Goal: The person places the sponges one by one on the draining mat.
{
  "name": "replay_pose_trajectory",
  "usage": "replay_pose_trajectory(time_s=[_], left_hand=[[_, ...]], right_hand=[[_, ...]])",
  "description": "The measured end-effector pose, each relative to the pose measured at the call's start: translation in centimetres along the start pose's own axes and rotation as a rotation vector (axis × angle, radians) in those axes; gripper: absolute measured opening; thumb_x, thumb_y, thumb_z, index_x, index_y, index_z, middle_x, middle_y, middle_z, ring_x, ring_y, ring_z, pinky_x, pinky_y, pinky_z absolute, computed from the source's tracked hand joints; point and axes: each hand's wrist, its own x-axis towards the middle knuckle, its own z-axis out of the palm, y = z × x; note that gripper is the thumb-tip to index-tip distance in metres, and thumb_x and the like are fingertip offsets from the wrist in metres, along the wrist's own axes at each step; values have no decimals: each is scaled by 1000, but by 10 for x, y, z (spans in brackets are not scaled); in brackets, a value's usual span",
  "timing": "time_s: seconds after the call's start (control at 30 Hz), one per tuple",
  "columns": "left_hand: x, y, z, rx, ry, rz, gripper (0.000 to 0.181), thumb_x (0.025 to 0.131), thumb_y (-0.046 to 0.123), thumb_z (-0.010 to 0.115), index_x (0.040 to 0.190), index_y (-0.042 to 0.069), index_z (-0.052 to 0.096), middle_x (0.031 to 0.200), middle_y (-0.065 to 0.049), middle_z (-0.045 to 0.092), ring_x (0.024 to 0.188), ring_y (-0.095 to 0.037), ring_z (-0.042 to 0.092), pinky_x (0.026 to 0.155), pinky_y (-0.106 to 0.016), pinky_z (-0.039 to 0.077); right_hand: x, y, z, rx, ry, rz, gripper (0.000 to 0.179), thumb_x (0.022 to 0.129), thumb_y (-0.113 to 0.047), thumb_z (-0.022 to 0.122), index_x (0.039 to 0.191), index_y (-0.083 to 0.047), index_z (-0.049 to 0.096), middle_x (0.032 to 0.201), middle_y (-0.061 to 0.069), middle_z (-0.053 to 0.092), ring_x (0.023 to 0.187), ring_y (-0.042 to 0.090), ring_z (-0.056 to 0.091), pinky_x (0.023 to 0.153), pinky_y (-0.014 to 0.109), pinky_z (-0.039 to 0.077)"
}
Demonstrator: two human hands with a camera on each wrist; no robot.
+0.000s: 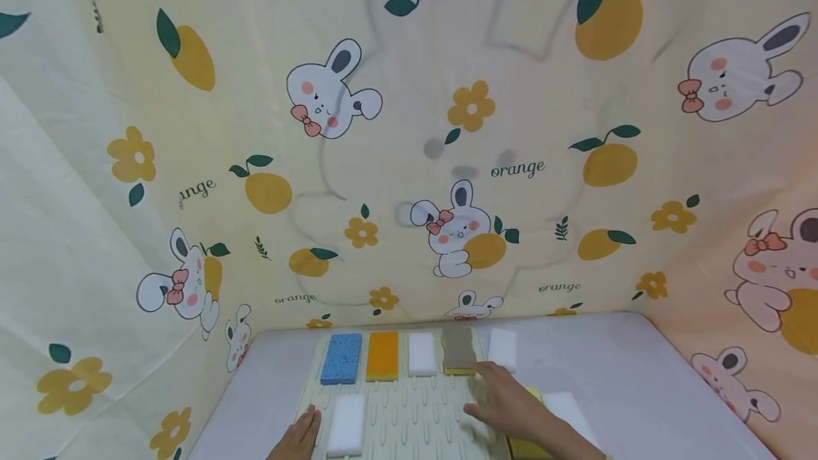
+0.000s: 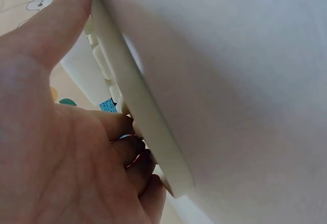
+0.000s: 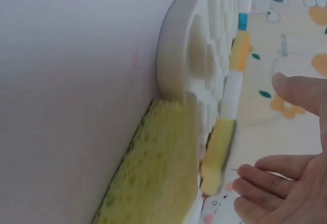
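A cream ridged tray (image 1: 402,403) lies on the white table, bearing a row of sponges along its far side. That row has a blue sponge (image 1: 341,358), an orange sponge (image 1: 383,356), a white sponge (image 1: 422,353) and a grey-topped yellow sponge (image 1: 459,350). Nearer on the left lies another white sponge (image 1: 347,424). My left hand (image 1: 297,436) rests against the tray's left edge, its fingers touching the rim (image 2: 148,117). My right hand (image 1: 511,403) hovers over the tray's right part, fingers spread and holding nothing, close to the grey-topped sponge. In the right wrist view its thumb stands apart from the fingers.
Right of the tray lies a white block (image 1: 503,351) at the back. Nearer, partly behind my right forearm, are a yellow sponge (image 3: 153,168) and another white block (image 1: 567,410). A printed cloth (image 1: 409,162) with rabbits and oranges hangs behind the table and at both sides.
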Motion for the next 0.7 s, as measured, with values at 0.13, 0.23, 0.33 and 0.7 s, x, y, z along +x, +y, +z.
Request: replay_pose_trajectory(time_s=[0.13, 0.23, 0.33, 0.7], left_hand=[[0, 0, -1, -12, -8, -13, 109, 93, 67, 70, 154, -18, 41, 164, -33, 39, 147, -54, 43, 115, -67, 41], [-1, 0, 0, -11, 0, -13, 109, 93, 67, 70, 154, -18, 41, 164, -33, 40, 147, -54, 43, 115, -67, 42], [-1, 0, 1, -3, 21, 5, 106, 93, 65, 71, 153, -19, 43, 162, -34, 42, 145, -55, 45, 113, -66, 44], [0, -2, -1, -33, -29, -9, 110, 93, 67, 70, 155, -19, 39, 165, -34, 37, 148, -56, 41, 114, -70, 40]], right_hand=[[-2, 4, -4, -2, -18, 8, 83, 93, -41, 86, 152, 6, 52, 150, 25, 56, 141, 48, 51, 109, 68, 46], [-5, 7, -7, -22, -22, 17, 83, 93, -42, 85, 153, 6, 52, 151, 25, 56, 142, 48, 50, 110, 68, 45], [-9, 11, -10, -43, -13, 40, 84, 93, -44, 85, 153, 4, 52, 151, 24, 56, 142, 48, 50, 111, 67, 45], [-25, 35, -37, -41, -27, 154, 89, 90, -45, 87, 158, -2, 50, 155, 26, 52, 143, 51, 48, 110, 71, 44]])
